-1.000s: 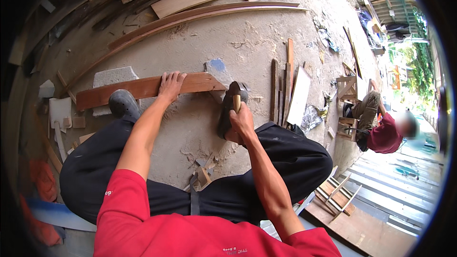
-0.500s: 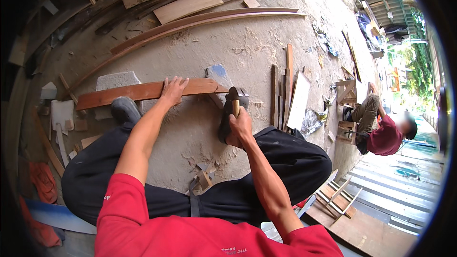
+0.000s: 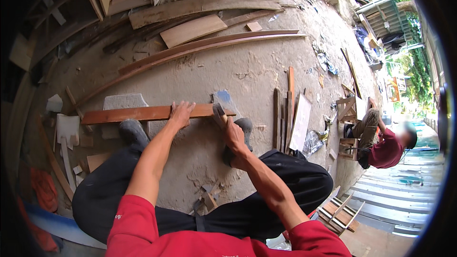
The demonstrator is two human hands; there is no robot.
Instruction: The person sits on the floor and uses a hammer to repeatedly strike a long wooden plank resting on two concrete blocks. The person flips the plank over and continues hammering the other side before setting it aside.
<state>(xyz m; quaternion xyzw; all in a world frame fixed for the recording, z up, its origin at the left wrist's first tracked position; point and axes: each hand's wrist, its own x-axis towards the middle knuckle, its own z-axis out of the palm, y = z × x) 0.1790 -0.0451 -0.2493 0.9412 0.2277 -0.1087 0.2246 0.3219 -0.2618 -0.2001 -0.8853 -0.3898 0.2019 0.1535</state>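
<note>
A long reddish-brown plank (image 3: 138, 113) lies across the sandy ground in front of my legs. My left hand (image 3: 181, 114) presses flat on it, right of its middle. My right hand (image 3: 234, 135) is closed around the handle of a hammer (image 3: 219, 113), whose head rests against the plank near its right end. My grey shoes (image 3: 132, 131) sit just below the plank, one under its middle and the other (image 3: 243, 126) beside my right hand.
Thin wooden strips (image 3: 284, 114) and a pale board (image 3: 301, 123) lie to the right. Curved long boards (image 3: 209, 45) and planks are stacked farther away. A stone slab (image 3: 124, 101) sits behind the plank. Another person in a red top (image 3: 386, 148) crouches at the right beside small wooden frames (image 3: 346, 109).
My right hand has brought the hammer left and down onto the plank's right end. My left hand stays pressed on the plank. My head has tilted, so everything sits lower in view.
</note>
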